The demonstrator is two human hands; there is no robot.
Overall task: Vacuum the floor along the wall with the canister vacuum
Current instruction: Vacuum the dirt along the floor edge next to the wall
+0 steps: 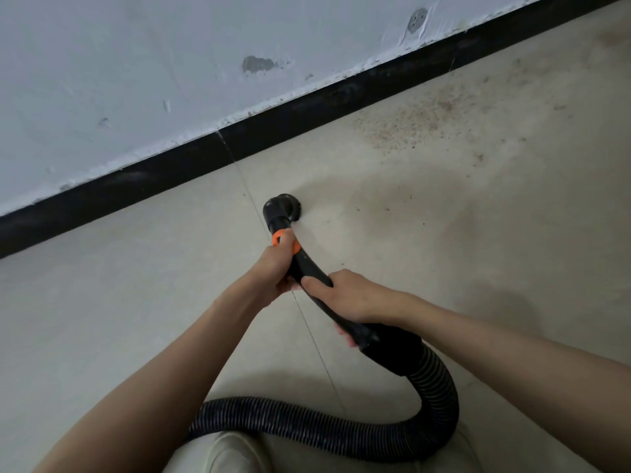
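knee: pale fabric at the near edge (228, 452), your leg by the look of it, with the hose crossing just behind it.
hose: black ribbed hose (307, 428) runs left to right along the near floor, loops up on the right and joins the wand's thick black cuff. The canister itself is out of frame.
right hand: your right hand (345, 298) grasps the curved black wand (309, 268) at its nearer part, fingers wrapped over the top, thumb side pointing toward the nozzle.
left hand: your left hand (276, 268) grips the wand farther up, just below the orange collar (286, 242), with one finger lying across the collar. Both hands are clenched on the wand, close together, nearly touching.
nozzle: round black brush nozzle (283, 209) sits at the far tip of the wand, down on the floor or just over it; can't tell if the bristles touch. It is near the baseboard but apart from it, right beside a tile joint.
floor: pale beige tiles (102, 319), with one grout line running from the baseboard down under your hands.
dirt: brownish specks and grit (409, 121) spread on the floor to the far right of the nozzle, close to the baseboard; a few stray specks lie nearer the nozzle.
baseboard: black strip (307, 107) runs diagonally from near left to far right.
wall: white wall (136, 63) above it, scuffed, with grey patches where paint is gone.
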